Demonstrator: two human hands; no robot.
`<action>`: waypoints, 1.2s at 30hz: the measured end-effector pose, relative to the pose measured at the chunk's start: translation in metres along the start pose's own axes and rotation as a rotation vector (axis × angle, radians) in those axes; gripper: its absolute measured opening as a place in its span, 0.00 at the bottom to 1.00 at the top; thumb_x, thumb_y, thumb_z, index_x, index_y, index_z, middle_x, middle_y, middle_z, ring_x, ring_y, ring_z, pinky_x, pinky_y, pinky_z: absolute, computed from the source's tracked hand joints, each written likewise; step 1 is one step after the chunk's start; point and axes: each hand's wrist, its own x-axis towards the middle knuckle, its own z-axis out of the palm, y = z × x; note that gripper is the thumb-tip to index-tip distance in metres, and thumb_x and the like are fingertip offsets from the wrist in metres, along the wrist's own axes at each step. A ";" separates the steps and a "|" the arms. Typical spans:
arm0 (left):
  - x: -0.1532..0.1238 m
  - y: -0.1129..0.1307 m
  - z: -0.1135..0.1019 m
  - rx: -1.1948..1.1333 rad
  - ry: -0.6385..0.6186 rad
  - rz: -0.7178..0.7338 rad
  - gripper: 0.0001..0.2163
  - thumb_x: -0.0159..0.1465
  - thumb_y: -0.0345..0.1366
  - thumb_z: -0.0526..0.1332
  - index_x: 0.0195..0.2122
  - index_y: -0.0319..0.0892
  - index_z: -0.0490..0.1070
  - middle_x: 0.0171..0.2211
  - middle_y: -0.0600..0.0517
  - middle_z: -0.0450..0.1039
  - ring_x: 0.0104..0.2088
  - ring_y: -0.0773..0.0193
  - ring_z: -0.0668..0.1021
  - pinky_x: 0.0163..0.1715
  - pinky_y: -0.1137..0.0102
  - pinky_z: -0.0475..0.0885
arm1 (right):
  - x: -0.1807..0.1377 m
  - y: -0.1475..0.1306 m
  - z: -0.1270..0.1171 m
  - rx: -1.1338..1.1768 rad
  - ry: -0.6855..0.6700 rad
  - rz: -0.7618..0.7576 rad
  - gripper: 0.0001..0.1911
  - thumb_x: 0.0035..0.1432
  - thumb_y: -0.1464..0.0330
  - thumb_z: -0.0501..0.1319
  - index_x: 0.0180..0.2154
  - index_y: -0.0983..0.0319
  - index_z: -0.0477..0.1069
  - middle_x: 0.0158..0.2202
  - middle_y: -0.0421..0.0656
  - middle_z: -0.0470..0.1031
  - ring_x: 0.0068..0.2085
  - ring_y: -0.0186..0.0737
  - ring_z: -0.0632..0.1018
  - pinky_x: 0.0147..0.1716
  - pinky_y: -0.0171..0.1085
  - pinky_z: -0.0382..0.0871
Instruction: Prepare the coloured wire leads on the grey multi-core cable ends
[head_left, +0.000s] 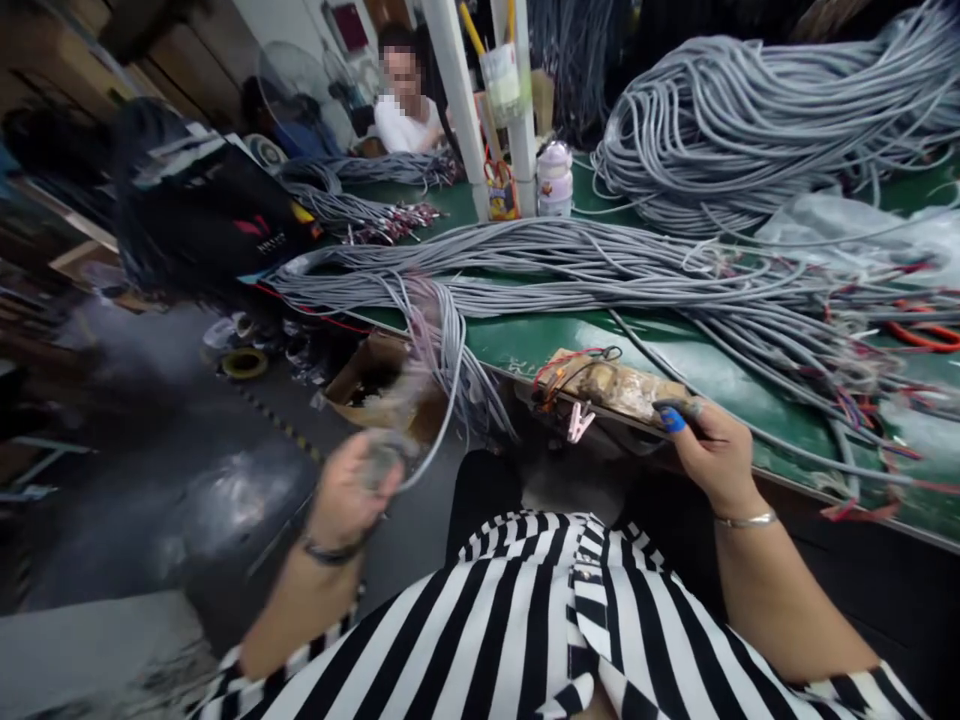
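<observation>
Hands first: the left hand (346, 490) is closed around a grey cable (442, 400) hanging off the green table (697, 370); the right hand (709, 450) pinches a thin wire at the table's edge. Below the table, a cardboard box (375, 385) holds scraps. Farther along the table stands a cup (501, 80) of pencils; any writing is unreadable.

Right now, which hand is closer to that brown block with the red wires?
The right hand. Its fingertips rest at the block on the table edge; the left hand grips a gray cable off the table.
</observation>
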 end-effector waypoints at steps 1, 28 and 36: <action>-0.005 -0.022 0.022 0.025 -0.066 -0.125 0.14 0.56 0.47 0.64 0.34 0.40 0.69 0.14 0.60 0.62 0.12 0.76 0.60 0.12 0.79 0.54 | 0.000 -0.001 0.000 -0.006 0.003 -0.003 0.08 0.58 0.67 0.60 0.38 0.61 0.77 0.35 0.46 0.79 0.36 0.44 0.79 0.37 0.41 0.72; -0.001 -0.106 0.091 -0.021 -0.602 -0.378 0.16 0.59 0.47 0.62 0.37 0.40 0.65 0.24 0.54 0.72 0.21 0.72 0.73 0.22 0.76 0.67 | -0.034 -0.090 0.096 0.580 -0.673 0.386 0.16 0.58 0.57 0.60 0.32 0.64 0.75 0.32 0.44 0.76 0.34 0.38 0.75 0.38 0.37 0.69; 0.011 -0.093 0.129 -0.409 -0.404 -0.457 0.13 0.56 0.43 0.66 0.31 0.40 0.65 0.14 0.62 0.58 0.11 0.79 0.54 0.13 0.79 0.46 | -0.037 -0.081 0.092 0.626 -0.656 0.535 0.18 0.51 0.55 0.65 0.33 0.65 0.75 0.30 0.43 0.76 0.32 0.38 0.74 0.34 0.37 0.69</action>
